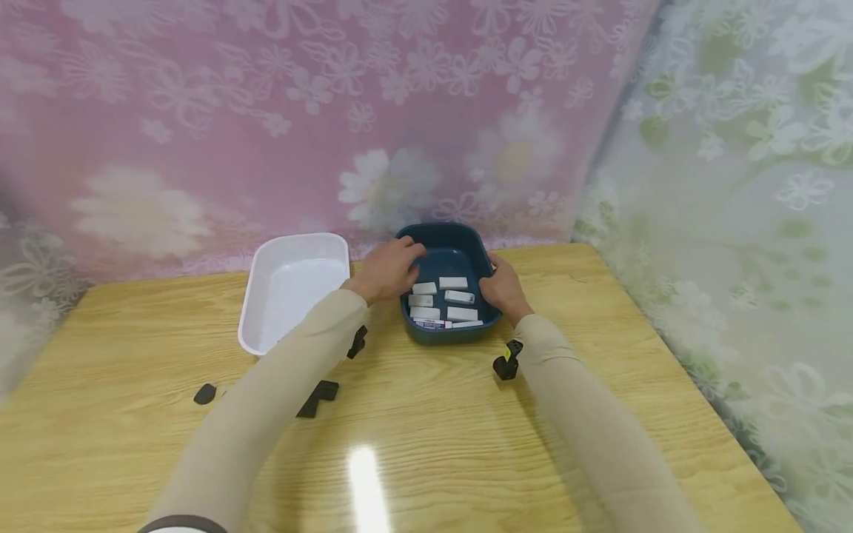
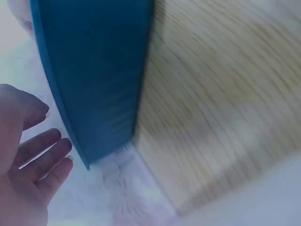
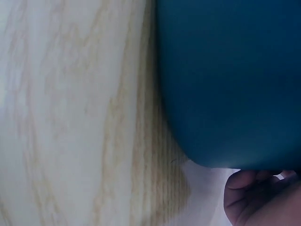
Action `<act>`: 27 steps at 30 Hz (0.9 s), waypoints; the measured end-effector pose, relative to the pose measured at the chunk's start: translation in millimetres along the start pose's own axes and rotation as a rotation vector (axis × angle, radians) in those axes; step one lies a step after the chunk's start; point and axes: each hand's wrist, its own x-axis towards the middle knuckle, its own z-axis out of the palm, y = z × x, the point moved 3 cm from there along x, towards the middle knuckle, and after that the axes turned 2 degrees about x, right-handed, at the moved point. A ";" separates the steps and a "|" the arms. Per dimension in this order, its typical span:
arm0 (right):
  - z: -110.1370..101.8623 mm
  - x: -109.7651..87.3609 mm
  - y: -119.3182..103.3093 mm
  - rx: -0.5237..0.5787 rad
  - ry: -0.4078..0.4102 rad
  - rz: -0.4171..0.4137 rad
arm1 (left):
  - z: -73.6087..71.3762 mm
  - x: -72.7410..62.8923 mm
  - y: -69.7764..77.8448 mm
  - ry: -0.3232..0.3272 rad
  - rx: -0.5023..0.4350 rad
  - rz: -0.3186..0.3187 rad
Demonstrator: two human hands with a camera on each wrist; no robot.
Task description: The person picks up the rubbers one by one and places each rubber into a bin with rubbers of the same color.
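Note:
A dark blue plastic basin (image 1: pixel 448 337) stands near the back of the table, with several small white blocks (image 1: pixel 453 283) lying in it. One flat piece with printed lettering (image 1: pixel 429 323) lies at its near end. My left hand (image 1: pixel 389 268) hovers over the basin's left rim, holding nothing. Its fingers are loosely bent and apart from the blue wall (image 2: pixel 94 84) in the left wrist view. On the other side my right hand (image 1: pixel 503 287) grips the basin's right rim. In the right wrist view its curled fingers (image 3: pixel 240 190) meet the basin's edge.
Left of the basin is a white tray (image 1: pixel 248 326), partly behind my left forearm. Black pieces (image 1: pixel 326 390) lie on the wooden table (image 1: pixel 426 414), with a small dark piece (image 1: pixel 205 394) farther left. A flowered pink wall covering (image 1: pixel 266 163) borders the back edge.

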 end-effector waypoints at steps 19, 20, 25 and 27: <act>-34.7 15.7 -4.7 -0.064 0.046 -0.106 | -37.0 -40.7 -58.0 0.062 -0.018 -0.176; -34.9 15.9 -8.0 -0.085 0.073 -0.143 | -38.4 -44.1 -61.7 0.063 -0.013 -0.178; -29.1 14.5 -30.3 -0.171 0.141 -0.297 | -45.0 -64.9 -80.7 0.070 0.014 -0.200; -22.8 13.2 -40.1 -0.156 0.121 -0.336 | -47.8 -74.7 -88.7 0.084 0.021 -0.220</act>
